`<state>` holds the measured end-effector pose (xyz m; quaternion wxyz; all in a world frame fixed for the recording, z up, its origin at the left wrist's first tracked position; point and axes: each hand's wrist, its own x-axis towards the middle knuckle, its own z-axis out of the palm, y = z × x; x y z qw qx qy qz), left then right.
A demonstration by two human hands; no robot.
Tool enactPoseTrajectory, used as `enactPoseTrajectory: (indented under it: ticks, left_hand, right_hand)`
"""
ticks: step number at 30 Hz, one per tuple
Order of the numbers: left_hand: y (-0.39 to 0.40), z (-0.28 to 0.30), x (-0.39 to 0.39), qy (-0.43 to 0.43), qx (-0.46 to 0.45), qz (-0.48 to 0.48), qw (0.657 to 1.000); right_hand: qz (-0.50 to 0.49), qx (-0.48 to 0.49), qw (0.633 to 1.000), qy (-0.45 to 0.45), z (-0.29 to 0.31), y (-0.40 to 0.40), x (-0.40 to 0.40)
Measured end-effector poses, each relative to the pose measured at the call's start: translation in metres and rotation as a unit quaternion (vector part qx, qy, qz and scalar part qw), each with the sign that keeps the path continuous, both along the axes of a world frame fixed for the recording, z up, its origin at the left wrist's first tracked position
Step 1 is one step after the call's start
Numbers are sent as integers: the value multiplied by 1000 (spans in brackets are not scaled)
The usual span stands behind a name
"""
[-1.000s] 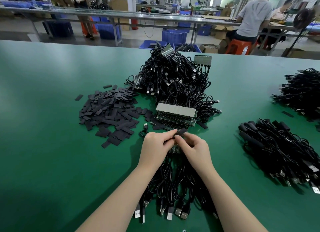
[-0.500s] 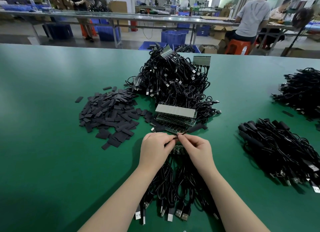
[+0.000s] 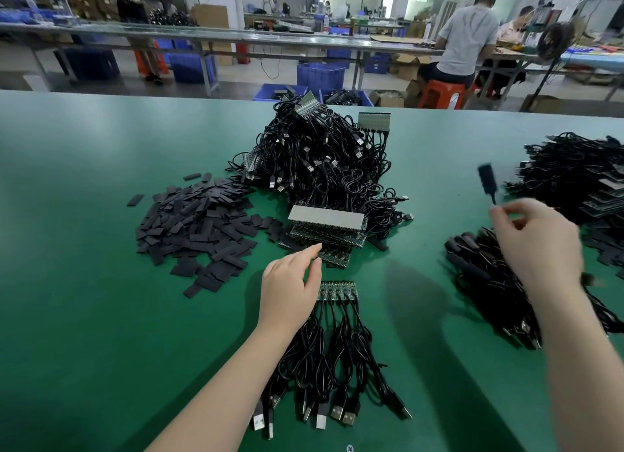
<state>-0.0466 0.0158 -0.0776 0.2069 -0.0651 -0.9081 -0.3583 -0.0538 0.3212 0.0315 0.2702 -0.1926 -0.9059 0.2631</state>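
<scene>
- Head view: the right hand (image 3: 537, 245) is seen blurred, raised above the right part of the green counter (image 3: 101, 316).
- A sleeved cable (image 3: 486, 178) is pinched by its thin lead between the thumb and fingers of that hand. Its black sleeved end stands upward above the knuckles.
- This cable is held in the air over the near pile of sleeved cables (image 3: 479, 272), which lies on the counter just below the hand.
- The left hand (image 3: 290, 282) is stretched forward with straight, relaxed fingers, and nothing is gripped by it.
- Its fingertips are placed at the near edge of the stack of boards (image 3: 326, 223). Whether the stack is touched cannot be told.
- A board strip (image 3: 337, 289) is laid flat on the counter just right of the left hand, with several small green boards joined in a row.
- Black leads are trailed from the strip toward the viewer, and they end in USB plugs (image 3: 320, 418) near the lower edge.
- A heap of flat black sleeves (image 3: 199, 222) is spread to the left of the stack.
- A large cable heap (image 3: 320, 158) is piled behind the stack.
- Another dark pile of cables and boards (image 3: 580, 178) is seen at the far right, beyond the raised hand.
</scene>
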Motion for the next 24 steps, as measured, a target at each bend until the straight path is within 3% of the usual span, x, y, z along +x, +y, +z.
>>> enactPoseTrajectory:
  ticks: [2, 4, 10, 14, 18, 21, 23, 24]
  left_hand:
    - [0, -1, 0, 0, 2, 1, 1000]
    - [-1, -2, 0, 1, 8, 5, 1000]
    - [-2, -4, -2, -6, 5, 11, 1000]
    - [-4, -4, -5, -44, -37, 47, 997]
    - [-7, -3, -9, -71, -98, 67, 990]
    - [-10, -4, -13, -99, -91, 73, 988]
    - [-11, -3, -16, -118, -74, 60, 988]
    - [-13, -2, -17, -132, -70, 48, 988]
  right_hand:
    - [-70, 96, 984, -130, -7, 21, -4]
    - [-91, 122, 967, -205, -21, 29, -6]
    - [-134, 207, 924, -292, -54, 28, -10]
    - [-127, 210, 901, -358, -52, 29, -16]
    - [-132, 193, 915, -327, -41, 30, -17]
    - [-121, 280, 933, -191, -31, 9, -13]
    - [-4, 285, 957, -53, -30, -23, -6]
    - [79, 245, 965, -42, -32, -43, -1]
